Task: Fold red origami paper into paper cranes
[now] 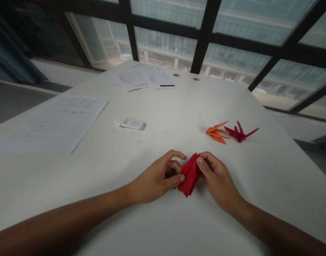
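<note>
A piece of folded red paper (190,176) is held between my two hands, just above the white table (157,220). My left hand (163,175) pinches its left edge with the thumb in front, while the index finger curves free above. On the other side, my right hand (215,176) grips the upper right edge between thumb and fingers. The paper has several layers and a point at the bottom. Some of the fingertips behind it are hidden. Beyond my right hand lie an orange folded-paper piece (217,133) with several thin points and a dark red paper crane (240,133).
A white bottle-like item with printed labels (131,123) lies on its side left of centre. One printed sheet (56,122) rests at the left, and several more papers (141,79) overlap at the far end. Two round holes pierce the tabletop near the windows (165,39).
</note>
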`<move>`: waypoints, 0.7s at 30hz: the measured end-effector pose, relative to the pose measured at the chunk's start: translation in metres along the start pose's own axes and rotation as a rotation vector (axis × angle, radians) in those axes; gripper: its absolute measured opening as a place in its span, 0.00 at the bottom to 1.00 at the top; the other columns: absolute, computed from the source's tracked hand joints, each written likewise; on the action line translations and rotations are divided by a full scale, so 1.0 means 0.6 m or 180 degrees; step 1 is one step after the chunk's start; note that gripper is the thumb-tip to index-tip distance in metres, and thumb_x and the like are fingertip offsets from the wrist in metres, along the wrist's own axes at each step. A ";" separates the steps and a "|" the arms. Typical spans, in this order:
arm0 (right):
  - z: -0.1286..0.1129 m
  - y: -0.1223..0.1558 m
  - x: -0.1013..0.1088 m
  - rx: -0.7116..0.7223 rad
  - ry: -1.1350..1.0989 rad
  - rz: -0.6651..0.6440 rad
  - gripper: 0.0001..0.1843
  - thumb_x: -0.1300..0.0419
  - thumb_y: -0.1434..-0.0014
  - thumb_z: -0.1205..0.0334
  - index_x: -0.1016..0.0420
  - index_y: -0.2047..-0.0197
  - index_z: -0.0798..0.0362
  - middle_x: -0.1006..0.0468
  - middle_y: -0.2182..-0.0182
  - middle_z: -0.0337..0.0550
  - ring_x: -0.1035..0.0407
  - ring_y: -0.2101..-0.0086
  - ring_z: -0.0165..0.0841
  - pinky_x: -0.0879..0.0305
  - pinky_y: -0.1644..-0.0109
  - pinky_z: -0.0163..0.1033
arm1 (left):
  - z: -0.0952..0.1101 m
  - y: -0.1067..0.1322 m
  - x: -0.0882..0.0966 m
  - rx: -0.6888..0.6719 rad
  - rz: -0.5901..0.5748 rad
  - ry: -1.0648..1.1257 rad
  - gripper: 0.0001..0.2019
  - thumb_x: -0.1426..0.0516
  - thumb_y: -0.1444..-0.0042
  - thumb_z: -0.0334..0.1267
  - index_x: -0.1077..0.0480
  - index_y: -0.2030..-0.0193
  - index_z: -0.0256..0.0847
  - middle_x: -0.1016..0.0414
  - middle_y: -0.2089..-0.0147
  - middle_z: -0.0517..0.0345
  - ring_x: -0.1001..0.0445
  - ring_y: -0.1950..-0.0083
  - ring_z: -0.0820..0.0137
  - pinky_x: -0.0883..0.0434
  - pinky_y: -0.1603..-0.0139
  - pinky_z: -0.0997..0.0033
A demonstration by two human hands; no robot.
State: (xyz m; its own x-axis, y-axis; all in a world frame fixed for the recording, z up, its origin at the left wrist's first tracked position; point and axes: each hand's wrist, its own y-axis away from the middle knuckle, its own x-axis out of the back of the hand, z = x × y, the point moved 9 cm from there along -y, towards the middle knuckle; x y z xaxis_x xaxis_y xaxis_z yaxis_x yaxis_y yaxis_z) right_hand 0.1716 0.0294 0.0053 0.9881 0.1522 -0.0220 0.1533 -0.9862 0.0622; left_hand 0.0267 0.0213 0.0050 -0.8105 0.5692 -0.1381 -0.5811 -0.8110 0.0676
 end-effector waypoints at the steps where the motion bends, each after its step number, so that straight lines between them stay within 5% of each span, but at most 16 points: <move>1: 0.010 0.000 -0.005 -0.0108 -0.0157 -0.0056 0.16 0.38 0.32 0.45 0.26 0.60 0.50 0.24 0.69 0.36 0.31 0.70 0.30 0.32 0.63 0.35 | -0.001 0.000 0.004 -0.0011 0.0104 0.0006 0.21 0.38 0.35 0.42 0.40 0.41 0.43 0.25 0.64 0.62 0.28 0.66 0.73 0.31 0.61 0.70; 8: 0.023 0.010 -0.020 -0.0170 -0.0376 -0.0267 0.14 0.36 0.32 0.49 0.27 0.63 0.50 0.23 0.69 0.35 0.31 0.69 0.29 0.32 0.62 0.35 | 0.009 0.003 -0.001 -0.0099 0.0121 -0.0244 0.14 0.40 0.34 0.42 0.36 0.48 0.41 0.26 0.65 0.61 0.27 0.66 0.72 0.33 0.63 0.71; 15: 0.003 0.018 -0.032 -0.0160 -0.0039 -0.0264 0.14 0.36 0.33 0.48 0.24 0.52 0.49 0.18 0.62 0.41 0.24 0.63 0.34 0.26 0.55 0.39 | 0.006 0.011 0.023 -0.0179 0.0802 -0.0586 0.16 0.39 0.36 0.36 0.39 0.47 0.45 0.33 0.71 0.70 0.31 0.70 0.75 0.34 0.65 0.74; 21: -0.007 0.018 -0.029 -0.0024 0.0078 -0.0319 0.10 0.32 0.37 0.54 0.21 0.56 0.49 0.16 0.60 0.43 0.23 0.61 0.36 0.26 0.52 0.41 | 0.013 0.013 0.011 -0.0249 0.0541 -0.0541 0.15 0.38 0.35 0.45 0.39 0.50 0.43 0.30 0.66 0.65 0.30 0.67 0.73 0.34 0.65 0.73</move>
State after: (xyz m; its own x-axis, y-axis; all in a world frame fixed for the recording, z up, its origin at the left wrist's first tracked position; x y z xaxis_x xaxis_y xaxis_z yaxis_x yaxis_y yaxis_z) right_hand 0.1560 0.0160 0.0103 0.9678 0.2516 -0.0042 0.2513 -0.9655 0.0685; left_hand 0.0165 0.0196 0.0126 -0.9006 0.4329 0.0374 -0.4333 -0.9012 -0.0020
